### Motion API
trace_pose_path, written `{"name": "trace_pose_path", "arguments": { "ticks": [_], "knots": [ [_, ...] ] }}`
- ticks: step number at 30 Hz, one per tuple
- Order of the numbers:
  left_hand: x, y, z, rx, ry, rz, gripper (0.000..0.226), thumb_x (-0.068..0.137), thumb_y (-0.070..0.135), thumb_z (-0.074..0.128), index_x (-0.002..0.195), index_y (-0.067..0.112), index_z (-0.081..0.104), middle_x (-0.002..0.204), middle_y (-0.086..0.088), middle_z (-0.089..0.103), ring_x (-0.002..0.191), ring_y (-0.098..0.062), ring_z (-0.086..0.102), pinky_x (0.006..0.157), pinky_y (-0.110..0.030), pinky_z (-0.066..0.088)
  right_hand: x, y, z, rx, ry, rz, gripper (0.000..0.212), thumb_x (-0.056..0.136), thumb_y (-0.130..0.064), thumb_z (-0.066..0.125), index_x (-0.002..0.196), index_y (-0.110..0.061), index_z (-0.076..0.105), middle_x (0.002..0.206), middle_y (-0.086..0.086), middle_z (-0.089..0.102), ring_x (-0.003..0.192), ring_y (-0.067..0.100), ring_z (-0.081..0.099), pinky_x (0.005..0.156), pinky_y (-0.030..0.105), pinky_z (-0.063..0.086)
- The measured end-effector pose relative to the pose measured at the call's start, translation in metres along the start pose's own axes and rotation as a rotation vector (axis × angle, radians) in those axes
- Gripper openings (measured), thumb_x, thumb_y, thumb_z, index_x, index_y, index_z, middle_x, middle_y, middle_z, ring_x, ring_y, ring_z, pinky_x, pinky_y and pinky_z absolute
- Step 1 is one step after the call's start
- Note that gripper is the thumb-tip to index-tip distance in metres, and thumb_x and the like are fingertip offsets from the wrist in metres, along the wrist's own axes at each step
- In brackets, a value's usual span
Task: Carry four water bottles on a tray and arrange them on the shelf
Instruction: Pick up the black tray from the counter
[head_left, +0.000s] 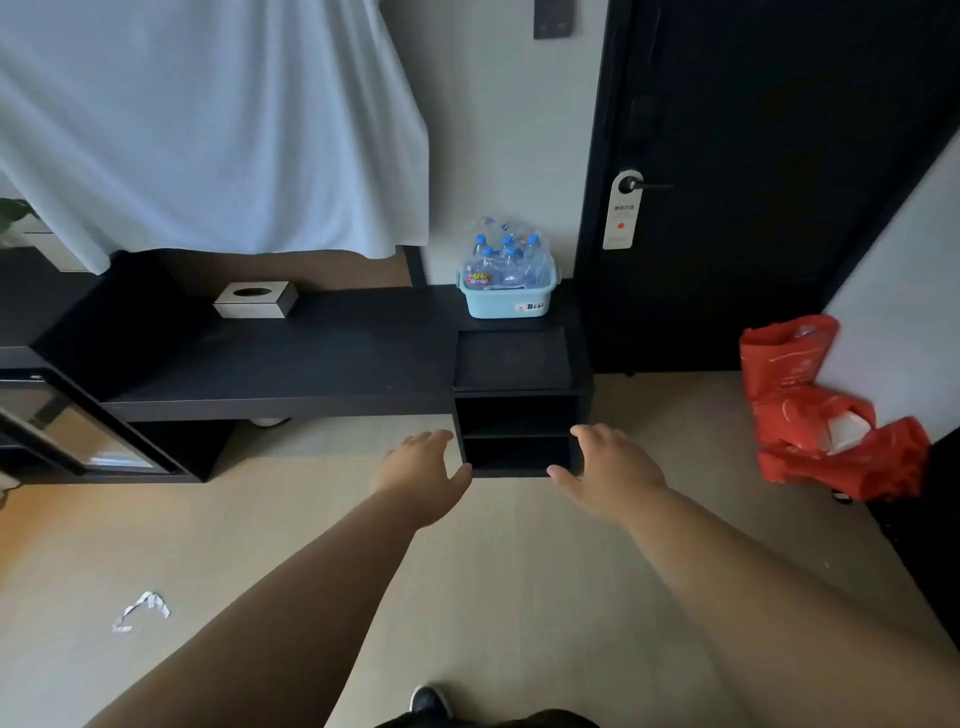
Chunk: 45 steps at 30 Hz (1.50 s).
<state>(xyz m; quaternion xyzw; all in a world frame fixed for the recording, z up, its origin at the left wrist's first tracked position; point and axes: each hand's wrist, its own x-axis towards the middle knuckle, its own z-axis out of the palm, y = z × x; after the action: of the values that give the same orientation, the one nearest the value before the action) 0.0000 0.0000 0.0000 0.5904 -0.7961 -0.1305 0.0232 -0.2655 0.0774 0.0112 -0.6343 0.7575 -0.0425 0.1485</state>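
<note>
Dark table (311, 364) by a pale wall, two hands stretched forward, holding nothing.
A black tray (511, 358) lies on the table. Just behind the tray stands a blue basket (506, 304) with the water bottles (506, 260) inside, in clear plastic wrap. Under the tray is the shelf (519, 431) with two open compartments. Lower than the tray, the left hand (423, 462) and right hand (608, 467) hover apart, one at each side, each grip spread with relaxed fingers.
</note>
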Motion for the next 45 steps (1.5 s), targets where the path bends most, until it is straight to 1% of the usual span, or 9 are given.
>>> {"name": "trace_pose_path", "arguments": {
  "ticks": [6, 11, 16, 23, 26, 29, 32, 36, 45],
  "knots": [
    [0.024, 0.002, 0.005, -0.033, -0.043, -0.014, 0.068, 0.09, 0.064, 0.044, 0.147, 0.028, 0.049, 0.143, 0.005, 0.06, 0.132, -0.021, 0.053, 0.101, -0.039, 0.048, 0.023, 0.005, 0.003, 0.003, -0.017, 0.021, 0.078, 0.097, -0.068, 0.05, 0.157, -0.02, 0.038, 0.152, 0.001, 0.048, 0.141, 0.023, 0.042, 0.104, 0.04, 0.049],
    [0.059, -0.001, 0.009, -0.052, -0.061, -0.006, 0.067, 0.091, 0.063, 0.046, 0.148, 0.028, 0.049, 0.145, 0.005, 0.059, 0.134, -0.021, 0.052, 0.102, -0.039, 0.047, 0.055, 0.005, 0.006, -0.016, -0.041, 0.028, 0.077, 0.096, -0.069, 0.049, 0.156, -0.021, 0.038, 0.151, 0.0, 0.048, 0.141, 0.022, 0.043, 0.104, 0.04, 0.049],
    [0.104, -0.011, 0.015, -0.081, -0.134, 0.012, 0.064, 0.091, 0.063, 0.049, 0.146, 0.03, 0.051, 0.137, 0.006, 0.063, 0.122, -0.021, 0.059, 0.091, -0.035, 0.051, 0.098, -0.003, 0.007, -0.063, -0.09, 0.046, 0.073, 0.096, -0.069, 0.049, 0.152, -0.023, 0.042, 0.147, -0.002, 0.052, 0.136, 0.022, 0.048, 0.099, 0.04, 0.052],
    [0.183, -0.04, 0.002, -0.077, -0.195, 0.055, 0.066, 0.091, 0.062, 0.05, 0.146, 0.027, 0.05, 0.141, 0.003, 0.06, 0.128, -0.023, 0.054, 0.098, -0.04, 0.052, 0.172, -0.023, 0.007, -0.088, -0.116, 0.086, 0.072, 0.098, -0.067, 0.049, 0.154, -0.024, 0.04, 0.151, -0.001, 0.05, 0.139, 0.022, 0.047, 0.101, 0.039, 0.05],
    [0.213, -0.056, -0.007, -0.034, -0.238, 0.067, 0.061, 0.089, 0.062, 0.05, 0.139, 0.029, 0.055, 0.133, 0.003, 0.064, 0.119, -0.023, 0.059, 0.093, -0.041, 0.055, 0.199, -0.035, 0.004, -0.086, -0.136, 0.108, 0.072, 0.097, -0.067, 0.05, 0.154, -0.024, 0.041, 0.152, -0.002, 0.05, 0.139, 0.022, 0.046, 0.101, 0.038, 0.049],
    [0.242, -0.067, -0.012, 0.022, -0.246, 0.098, 0.057, 0.09, 0.062, 0.049, 0.135, 0.029, 0.056, 0.127, 0.003, 0.066, 0.112, -0.023, 0.062, 0.089, -0.042, 0.057, 0.221, -0.041, 0.003, -0.081, -0.123, 0.121, 0.07, 0.097, -0.067, 0.05, 0.151, -0.023, 0.043, 0.146, -0.002, 0.053, 0.134, 0.021, 0.05, 0.099, 0.037, 0.051],
    [0.267, -0.074, -0.015, 0.039, -0.239, 0.119, 0.058, 0.091, 0.061, 0.049, 0.139, 0.029, 0.054, 0.127, 0.002, 0.066, 0.111, -0.024, 0.062, 0.087, -0.043, 0.057, 0.238, -0.044, 0.004, -0.074, -0.124, 0.153, 0.068, 0.098, -0.066, 0.05, 0.15, -0.022, 0.044, 0.143, -0.001, 0.055, 0.131, 0.021, 0.052, 0.099, 0.038, 0.052],
    [0.286, -0.079, -0.011, 0.036, -0.252, 0.112, 0.059, 0.092, 0.061, 0.049, 0.141, 0.029, 0.052, 0.128, 0.002, 0.065, 0.111, -0.024, 0.062, 0.086, -0.04, 0.057, 0.252, -0.043, 0.012, -0.07, -0.165, 0.179, 0.068, 0.098, -0.065, 0.05, 0.15, -0.022, 0.043, 0.147, -0.001, 0.053, 0.133, 0.022, 0.052, 0.1, 0.039, 0.051],
    [0.329, -0.093, 0.0, 0.044, -0.313, 0.072, 0.057, 0.091, 0.06, 0.049, 0.138, 0.027, 0.055, 0.126, 0.002, 0.066, 0.109, -0.023, 0.063, 0.088, -0.041, 0.057, 0.309, -0.033, 0.02, -0.043, -0.202, 0.172, 0.069, 0.098, -0.065, 0.05, 0.152, -0.023, 0.041, 0.146, 0.0, 0.054, 0.131, 0.023, 0.054, 0.096, 0.038, 0.052]
  ]
}}
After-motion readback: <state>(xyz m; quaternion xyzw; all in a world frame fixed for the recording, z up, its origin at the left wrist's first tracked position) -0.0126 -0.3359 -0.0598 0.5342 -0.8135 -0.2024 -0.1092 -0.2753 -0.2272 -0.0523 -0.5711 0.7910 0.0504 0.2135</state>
